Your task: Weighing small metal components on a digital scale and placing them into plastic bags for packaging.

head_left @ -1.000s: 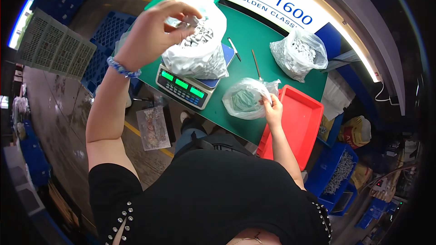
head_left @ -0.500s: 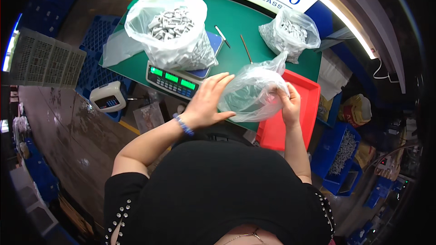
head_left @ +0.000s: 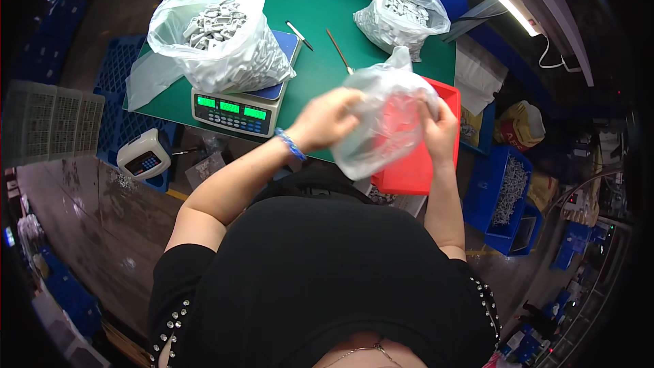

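Note:
A clear plastic bag (head_left: pixel 383 126) hangs between my hands above the table's front edge, its body partly over the red tray (head_left: pixel 444 138). My left hand (head_left: pixel 328 119) has its fingers curled against the bag's left edge, slightly blurred. My right hand (head_left: pixel 440 126) is closed on the bag's right edge. The red of the tray shows through the film, and no parts are visible inside. To the left, a large plastic bag of grey-white parts (head_left: pixel 218 41) stands open on a digital counting scale (head_left: pixel 233 114) with a lit green display.
A smaller bag of similar parts (head_left: pixel 402 20) stands at the back right of the green table (head_left: pixel 306 7). A pen (head_left: pixel 299 35) and a thin brown stick (head_left: pixel 337 49) lie between. Blue bins (head_left: pixel 507 194) of metal pieces are at right; a second scale (head_left: pixel 144 155) sits lower left.
My left hand has gone from spread fingers to curled fingers at the bag's edge. The bag has moved over the red tray, and the whole view has shifted somewhat.

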A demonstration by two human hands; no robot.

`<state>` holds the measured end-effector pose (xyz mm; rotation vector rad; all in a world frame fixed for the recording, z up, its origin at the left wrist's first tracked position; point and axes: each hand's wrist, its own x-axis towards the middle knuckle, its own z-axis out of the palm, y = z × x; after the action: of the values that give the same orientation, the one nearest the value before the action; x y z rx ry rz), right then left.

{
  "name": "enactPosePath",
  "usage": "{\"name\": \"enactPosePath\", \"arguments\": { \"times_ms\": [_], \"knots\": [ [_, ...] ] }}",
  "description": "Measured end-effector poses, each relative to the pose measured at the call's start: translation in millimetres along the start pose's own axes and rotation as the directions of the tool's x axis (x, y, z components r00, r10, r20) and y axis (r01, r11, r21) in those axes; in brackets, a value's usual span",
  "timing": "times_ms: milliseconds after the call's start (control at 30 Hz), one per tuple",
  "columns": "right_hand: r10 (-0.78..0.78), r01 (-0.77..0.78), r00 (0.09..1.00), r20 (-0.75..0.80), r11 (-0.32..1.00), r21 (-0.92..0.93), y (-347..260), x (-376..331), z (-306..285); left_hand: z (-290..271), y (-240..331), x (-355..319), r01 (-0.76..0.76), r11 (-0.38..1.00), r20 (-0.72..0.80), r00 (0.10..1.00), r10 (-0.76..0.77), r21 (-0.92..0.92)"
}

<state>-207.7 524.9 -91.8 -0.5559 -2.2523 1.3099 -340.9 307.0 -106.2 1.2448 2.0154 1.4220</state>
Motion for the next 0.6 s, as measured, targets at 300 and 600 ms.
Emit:
{"name": "enactPosePath", "arguments": {
  "times_ms": [300, 600],
  "knots": [
    [-0.164, 0.089, 0.979, -0.119, 0.875, -0.476, 6, -22, -76, 25, -12, -51, 0.146, 0.988, 0.545, 0.824, -0.154, 0.058],
    [0.084, 0.173, 0.879, 0.469, 0.860, -0.480, 3, -35, -2, -7, -38, -88, 0.260, 0.964, 0.470, 0.846, -0.251, 0.048]
  ]
}}
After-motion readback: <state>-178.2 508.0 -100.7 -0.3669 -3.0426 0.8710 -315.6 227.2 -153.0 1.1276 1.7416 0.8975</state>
